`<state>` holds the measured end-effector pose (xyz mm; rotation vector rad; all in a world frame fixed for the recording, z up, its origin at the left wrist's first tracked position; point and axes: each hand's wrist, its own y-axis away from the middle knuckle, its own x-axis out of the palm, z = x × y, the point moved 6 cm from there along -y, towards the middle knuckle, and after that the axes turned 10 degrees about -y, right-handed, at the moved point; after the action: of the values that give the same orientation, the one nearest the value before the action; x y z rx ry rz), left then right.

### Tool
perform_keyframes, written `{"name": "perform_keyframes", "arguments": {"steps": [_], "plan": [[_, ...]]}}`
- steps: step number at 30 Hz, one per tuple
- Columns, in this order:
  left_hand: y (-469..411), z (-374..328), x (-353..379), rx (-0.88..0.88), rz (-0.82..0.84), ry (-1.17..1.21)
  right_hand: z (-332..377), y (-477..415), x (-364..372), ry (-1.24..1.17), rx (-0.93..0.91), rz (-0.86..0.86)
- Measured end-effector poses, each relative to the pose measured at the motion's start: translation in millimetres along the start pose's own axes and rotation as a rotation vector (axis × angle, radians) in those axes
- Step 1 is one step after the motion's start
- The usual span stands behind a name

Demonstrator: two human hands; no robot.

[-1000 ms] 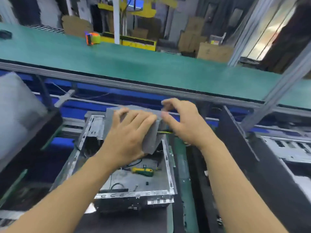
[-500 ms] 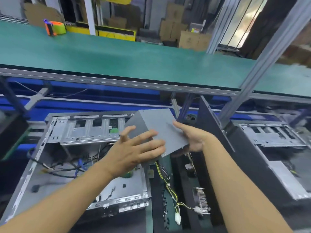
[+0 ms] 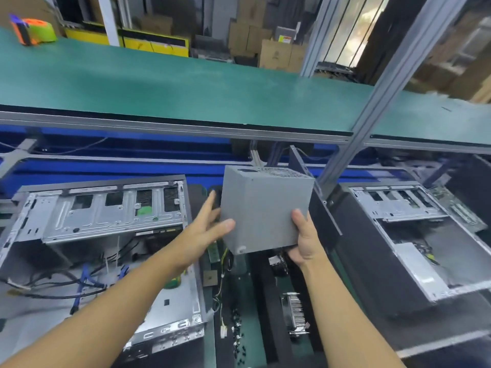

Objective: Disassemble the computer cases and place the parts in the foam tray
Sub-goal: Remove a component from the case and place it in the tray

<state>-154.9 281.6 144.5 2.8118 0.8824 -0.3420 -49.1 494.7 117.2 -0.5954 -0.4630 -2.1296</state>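
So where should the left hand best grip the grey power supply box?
Its flat left wall, from the left. The grey power supply box is a smooth block in the air; the right hand grips only its lower right corner, so an opposite hold should balance it.

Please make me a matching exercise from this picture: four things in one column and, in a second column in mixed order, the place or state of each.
Things
1. power supply
2. tape dispenser
3. heat sink
4. right hand

Places or states
a. on the green belt
b. lying in the foam tray
c. gripping the power supply's lower corner
d. held in the air

Pairs: 1-d, 2-a, 3-b, 4-c
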Motion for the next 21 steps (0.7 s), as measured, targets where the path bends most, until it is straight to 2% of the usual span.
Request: {"name": "perform_keyframes", "arguments": {"steps": [1,3,8,12,14,17,19,21], "plan": [[-4,-3,10,0.007,0.032,-0.040,7,2,-6,0.041,-0.043,0.005],[-10,-13,24,0.101,-0.015,-0.136,18,8,-15,0.119,-0.077,0.019],[-19,-7,44,0.168,-0.093,-0.079,31,25,-34,0.210,-0.021,0.029],[-27,-19,51,0.174,-0.069,-0.110,68,37,-35,0.413,-0.008,0.168],[-35,-34,56,0.225,-0.047,-0.274,108,42,-31,0.637,-0.097,0.188],[-47,-56,74,0.335,0.005,-0.615,150,50,-12,1.120,-0.218,0.267],[-52,-69,90,0.409,0.023,-0.775,141,58,2,1.322,-0.138,0.397],[-57,-79,103,0.463,0.048,-0.875,123,67,7,1.353,-0.035,0.432]]}}
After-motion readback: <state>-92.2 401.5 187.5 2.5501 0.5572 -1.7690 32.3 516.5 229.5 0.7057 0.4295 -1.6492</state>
